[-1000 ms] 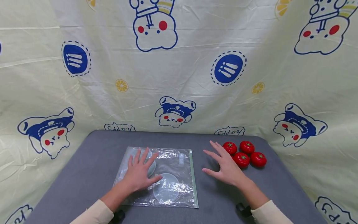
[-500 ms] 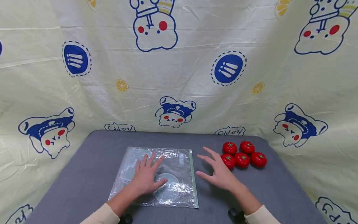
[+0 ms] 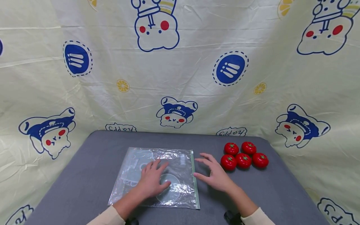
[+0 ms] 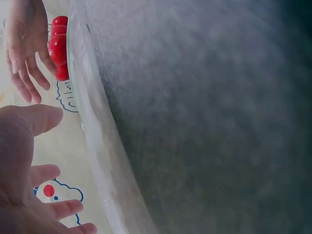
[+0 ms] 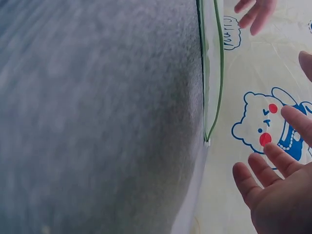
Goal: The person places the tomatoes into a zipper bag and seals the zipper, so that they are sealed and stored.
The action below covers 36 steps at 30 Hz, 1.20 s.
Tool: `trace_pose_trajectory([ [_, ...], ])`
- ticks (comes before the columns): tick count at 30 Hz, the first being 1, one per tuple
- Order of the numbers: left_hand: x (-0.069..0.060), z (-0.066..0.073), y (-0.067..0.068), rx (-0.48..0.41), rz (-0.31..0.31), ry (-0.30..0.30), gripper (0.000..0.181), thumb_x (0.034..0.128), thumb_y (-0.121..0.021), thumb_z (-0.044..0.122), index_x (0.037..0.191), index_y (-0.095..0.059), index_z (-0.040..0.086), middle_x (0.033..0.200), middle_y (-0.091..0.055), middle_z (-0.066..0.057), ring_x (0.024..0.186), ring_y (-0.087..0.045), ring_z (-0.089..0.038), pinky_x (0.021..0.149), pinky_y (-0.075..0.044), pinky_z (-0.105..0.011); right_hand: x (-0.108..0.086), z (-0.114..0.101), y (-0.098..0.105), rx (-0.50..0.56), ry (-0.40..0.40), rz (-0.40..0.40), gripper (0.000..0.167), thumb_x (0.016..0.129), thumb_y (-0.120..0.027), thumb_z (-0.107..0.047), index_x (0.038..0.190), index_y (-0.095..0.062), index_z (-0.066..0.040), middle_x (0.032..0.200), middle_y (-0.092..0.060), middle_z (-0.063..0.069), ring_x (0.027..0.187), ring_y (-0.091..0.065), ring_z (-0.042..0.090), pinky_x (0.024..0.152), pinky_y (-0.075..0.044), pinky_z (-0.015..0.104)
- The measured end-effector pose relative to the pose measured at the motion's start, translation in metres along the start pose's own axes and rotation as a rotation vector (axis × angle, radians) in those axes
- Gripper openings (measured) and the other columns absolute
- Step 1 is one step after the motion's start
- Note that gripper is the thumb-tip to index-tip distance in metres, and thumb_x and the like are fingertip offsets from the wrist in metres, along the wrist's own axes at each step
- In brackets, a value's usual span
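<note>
Well, watch the clear bag point(image 3: 175, 165), laid out on the desk point(image 3: 84, 184) below the empty, spread-fingered left hand point(image 3: 152, 181) and near the right hand point(image 3: 216, 176), likewise spread and empty: apparently liable to skid or crease if pushed while unpinned

The head view faces forward and down; both wrist views, close over the table point(image 3: 84, 181), share the backdrop point(image 3: 191, 72)
</note>
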<state>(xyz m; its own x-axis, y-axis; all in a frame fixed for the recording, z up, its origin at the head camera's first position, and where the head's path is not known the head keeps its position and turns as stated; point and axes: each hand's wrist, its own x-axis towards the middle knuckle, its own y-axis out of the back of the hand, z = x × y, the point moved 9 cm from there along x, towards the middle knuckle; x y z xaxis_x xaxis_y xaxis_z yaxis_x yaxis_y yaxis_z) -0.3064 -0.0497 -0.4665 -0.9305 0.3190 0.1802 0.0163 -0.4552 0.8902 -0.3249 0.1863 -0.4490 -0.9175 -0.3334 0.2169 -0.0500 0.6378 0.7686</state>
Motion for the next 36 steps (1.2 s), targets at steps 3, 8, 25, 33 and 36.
trace_pose_trajectory([
  [3, 0.001, 0.001, -0.003, 0.008, -0.026, 0.021, 0.074, 0.0861, -0.078, 0.044, 0.15, -0.051, 0.018, 0.156, -0.041, -0.023, 0.141, -0.039, -0.052, 0.112, -0.03, -0.073, 0.002, 0.002, -0.003, 0.042, -0.027, -0.016, 0.062, 0.086, -0.08, -0.046, 0.138, -0.064, -0.017, 0.155, -0.047, 0.011, 0.139, -0.049, 0.034, 0.108, -0.048, 0.06],
  [8, 0.001, 0.005, -0.007, 0.01, -0.066, 0.065, 0.074, 0.0843, -0.078, 0.048, 0.148, -0.053, 0.021, 0.158, -0.041, -0.021, 0.142, -0.038, -0.05, 0.111, -0.031, -0.072, 0.006, 0.009, -0.01, 0.087, -0.072, -0.042, 0.059, 0.086, -0.081, -0.044, 0.136, -0.065, -0.016, 0.15, -0.051, 0.012, 0.128, -0.057, 0.033, 0.103, -0.053, 0.053],
  [25, 0.006, 0.005, -0.028, 0.03, -0.207, 0.147, 0.081, 0.0786, -0.077, 0.065, 0.149, -0.053, 0.032, 0.162, -0.035, -0.019, 0.148, -0.027, -0.056, 0.113, -0.019, -0.08, 0.014, 0.028, -0.021, 0.216, -0.126, -0.13, 0.058, 0.087, -0.082, -0.038, 0.137, -0.064, -0.014, 0.146, -0.055, 0.01, 0.133, -0.053, 0.034, 0.11, -0.047, 0.058],
  [33, 0.004, 0.003, -0.033, 0.047, -0.257, 0.179, 0.086, 0.0782, -0.075, 0.069, 0.152, -0.049, 0.033, 0.166, -0.028, -0.018, 0.151, -0.021, -0.055, 0.116, -0.015, -0.079, 0.015, 0.027, -0.02, 0.225, -0.128, -0.15, 0.06, 0.086, -0.083, -0.038, 0.137, -0.063, -0.013, 0.146, -0.055, 0.01, 0.132, -0.052, 0.034, 0.111, -0.046, 0.057],
  [36, 0.004, 0.003, -0.034, 0.059, -0.263, 0.184, 0.087, 0.0784, -0.075, 0.069, 0.152, -0.049, 0.031, 0.167, -0.028, -0.017, 0.151, -0.021, -0.054, 0.116, -0.016, -0.078, 0.016, 0.027, -0.02, 0.228, -0.123, -0.154, 0.061, 0.086, -0.083, -0.037, 0.138, -0.062, -0.013, 0.147, -0.054, 0.011, 0.133, -0.052, 0.035, 0.111, -0.046, 0.058],
])
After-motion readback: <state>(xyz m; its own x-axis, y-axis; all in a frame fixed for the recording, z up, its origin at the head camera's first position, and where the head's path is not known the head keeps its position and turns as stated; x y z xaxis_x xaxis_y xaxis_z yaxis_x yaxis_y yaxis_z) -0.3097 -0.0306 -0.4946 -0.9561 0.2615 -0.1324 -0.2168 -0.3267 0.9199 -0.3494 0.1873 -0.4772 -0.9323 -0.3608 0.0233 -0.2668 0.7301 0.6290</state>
